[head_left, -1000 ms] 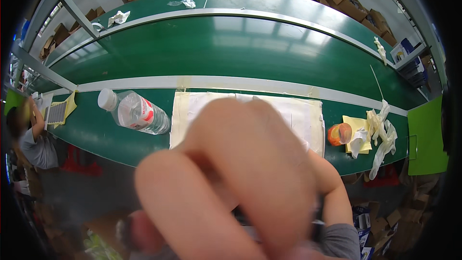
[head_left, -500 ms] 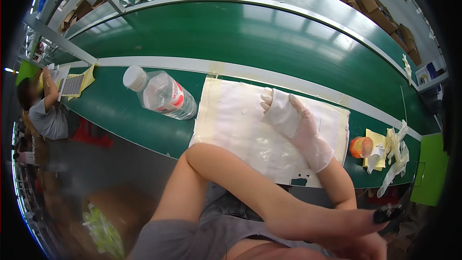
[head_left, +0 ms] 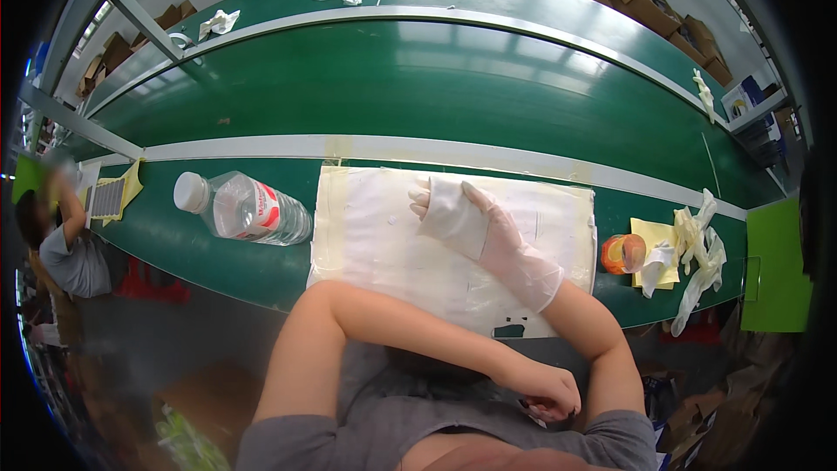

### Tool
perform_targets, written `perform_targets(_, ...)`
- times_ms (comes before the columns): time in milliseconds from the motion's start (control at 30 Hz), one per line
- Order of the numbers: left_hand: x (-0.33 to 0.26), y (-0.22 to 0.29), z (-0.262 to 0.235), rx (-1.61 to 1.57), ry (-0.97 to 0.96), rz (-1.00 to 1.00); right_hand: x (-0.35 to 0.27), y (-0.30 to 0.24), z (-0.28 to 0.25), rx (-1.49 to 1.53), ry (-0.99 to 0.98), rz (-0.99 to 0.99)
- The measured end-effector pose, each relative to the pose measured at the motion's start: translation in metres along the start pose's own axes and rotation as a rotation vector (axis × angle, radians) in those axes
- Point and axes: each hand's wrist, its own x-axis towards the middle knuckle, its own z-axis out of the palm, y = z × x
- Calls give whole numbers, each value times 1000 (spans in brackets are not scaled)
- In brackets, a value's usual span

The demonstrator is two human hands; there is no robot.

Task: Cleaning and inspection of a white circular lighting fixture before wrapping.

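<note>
One gloved right hand [head_left: 504,249] grasps one folded piece of smooth white cloth [head_left: 455,218] above a pale rectangular mat [head_left: 375,249], while one bare left hand [head_left: 547,391] curls near the lap

The right glove is thin, whitish and wrinkled at the cuff; its thumb presses on the cloth, which lies across the fingers, their tips showing beyond it; the left fingers are bent inward, and I cannot tell whether they hold anything; left of the mat leans one clear plastic bottle [head_left: 248,209] with a white cap and a red-and-white printed label; to the right sit one orange round object [head_left: 623,255], yellow paper [head_left: 656,231] and limp, crumpled cream gloves [head_left: 697,244], all on a glossy green bench [head_left: 227,269]; one co-worker in grey [head_left: 68,255] sits far left
</note>
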Motion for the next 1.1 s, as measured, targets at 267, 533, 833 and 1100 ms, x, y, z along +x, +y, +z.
perform_targets(267,5,-52,-38,-69,163,-190,4,4,1,68,-31,49)
perform_targets(533,-15,-95,-62,1252,264,-152,0,-4,10,62,-31,61)
perform_targets(833,-18,-94,-61,1692,157,-229,4,-5,6,131,69,48)
perform_targets(1100,-19,-90,-63,1684,73,-399,0,-8,15,27,82,80)
